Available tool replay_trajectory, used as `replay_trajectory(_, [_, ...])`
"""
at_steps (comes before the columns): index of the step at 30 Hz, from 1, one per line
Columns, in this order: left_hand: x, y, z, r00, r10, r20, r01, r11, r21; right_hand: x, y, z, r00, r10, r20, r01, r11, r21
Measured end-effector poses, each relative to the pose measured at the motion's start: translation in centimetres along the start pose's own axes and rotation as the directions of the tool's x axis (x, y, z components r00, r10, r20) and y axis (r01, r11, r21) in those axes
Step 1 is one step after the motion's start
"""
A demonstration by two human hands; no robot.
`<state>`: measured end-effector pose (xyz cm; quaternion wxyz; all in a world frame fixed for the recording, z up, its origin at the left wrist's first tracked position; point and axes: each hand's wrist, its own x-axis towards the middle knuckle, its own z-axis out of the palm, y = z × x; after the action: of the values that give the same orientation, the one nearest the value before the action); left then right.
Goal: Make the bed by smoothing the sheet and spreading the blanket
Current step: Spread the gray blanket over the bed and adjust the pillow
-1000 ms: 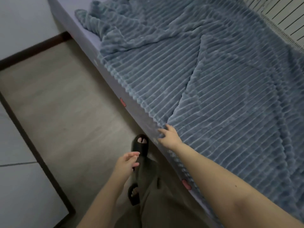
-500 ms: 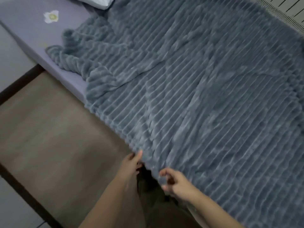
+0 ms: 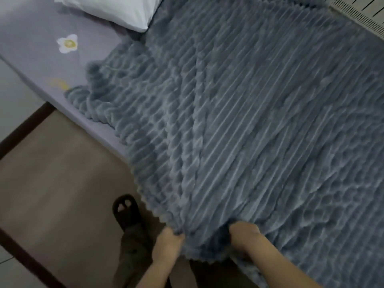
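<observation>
At the bottom centre of the frame, a person's left hand (image 3: pixel 168 243) and right hand (image 3: pixel 245 235) each clench the near edge of a ribbed blue-grey blanket (image 3: pixel 259 125). Their fingers are curled into the pile, and a short bunch of fabric sags between them. Both bare forearms rise from the lower edge, the left nearly upright, the right slanting in from the lower right. Just left of the hands, a foot in a dark slipper (image 3: pixel 124 208) stands on the brown floor (image 3: pixel 52 173). From the grip, creases fan upward across the blanket, which covers the centre and right of the frame and hangs over the bedside. Its far left corner lies rumpled on the lilac sheet (image 3: pixel 27 50), which is bare at upper left and printed with a white flower (image 3: pixel 67 43). A white pillow (image 3: pixel 116 11) sits at the top edge, just beside the blanket.
</observation>
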<state>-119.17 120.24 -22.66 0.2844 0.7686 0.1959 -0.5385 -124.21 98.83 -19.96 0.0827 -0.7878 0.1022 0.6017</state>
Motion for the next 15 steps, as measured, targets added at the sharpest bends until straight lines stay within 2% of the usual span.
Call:
replay_trajectory(2, [1.1, -0.7, -1.0, 0.997, -0.016, 0.079, 0.026, 0.993, -0.119, 1.1, -1.9, -2.5, 0.972, -0.033, -0.233, 0.062, 0.991, 0.120])
replay_trajectory(3, [1.8, -0.8, -2.2, 0.996, -0.043, 0.073, 0.054, 0.985, -0.161, 1.6, -3.1, -3.8, 0.931, -0.040, -0.362, 0.117, 0.974, 0.194])
replay_trajectory(5, [3.4, 0.0, -6.1, 0.998, -0.059, -0.034, 0.049, 0.973, -0.227, 2.6, -5.8, -6.8, 0.823, -0.032, -0.567, 0.249, 0.918, 0.310])
replay_trajectory(7, [4.9, 1.6, -11.3, 0.989, 0.021, -0.149, -0.067, 0.948, -0.311, 3.7, -8.9, -9.7, 0.750, -0.046, -0.660, 0.346, 0.877, 0.333])
replay_trajectory(8, [5.7, 2.7, -14.2, 0.978, 0.067, -0.198, -0.135, 0.925, -0.354, 4.3, -10.6, -11.1, 0.748, -0.067, -0.660, 0.369, 0.869, 0.331])
replay_trajectory(10, [7.2, 5.4, -20.2, 0.955, 0.131, -0.267, -0.236, 0.879, -0.414, 5.5, -14.2, -13.1, 0.806, -0.086, -0.586, 0.343, 0.874, 0.343])
replay_trajectory(13, [8.9, 9.3, -27.7, 0.954, 0.183, -0.237, -0.282, 0.817, -0.504, 6.9, -19.2, -14.3, 0.904, 0.003, -0.428, 0.135, 0.946, 0.293])
replay_trajectory(15, [9.6, 11.1, -30.9, 0.964, 0.189, -0.184, -0.260, 0.810, -0.526, 7.3, -21.3, -13.9, 0.891, 0.141, -0.432, -0.025, 0.964, 0.263])
